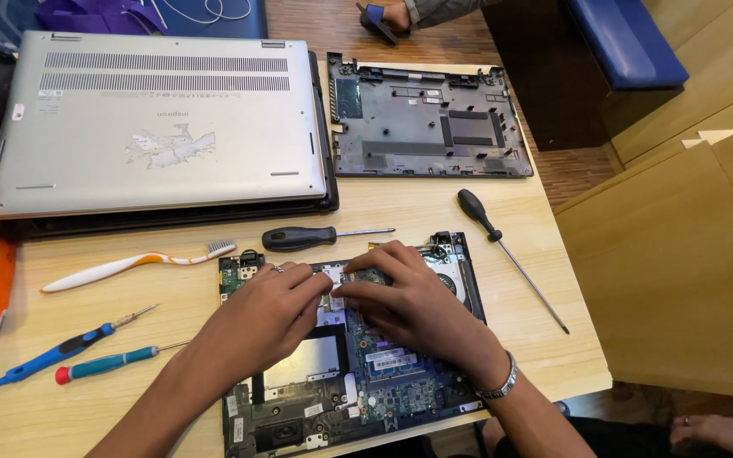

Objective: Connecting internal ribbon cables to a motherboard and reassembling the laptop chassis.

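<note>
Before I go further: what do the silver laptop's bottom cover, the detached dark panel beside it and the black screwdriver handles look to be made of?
Silver laptop cover: likely matte metal or metal-look plastic, with an even grey sheen and a scuffed patch where the finish has worn off. Dark panel: probably moulded plastic, dull grey with ribs and clips. Screwdriver by the board and the long one: black handles that look like plastic or rubber, with bright steel-looking shafts.

Opened laptop base, circuit board exposed, lies flat at table's near edge.

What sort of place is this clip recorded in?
Probably an informal laptop repair bench. Both hands work on an opened laptop showing its circuit board, on a wooden table with screwdrivers, a removed bottom cover and a second laptop lying upside down.
</note>
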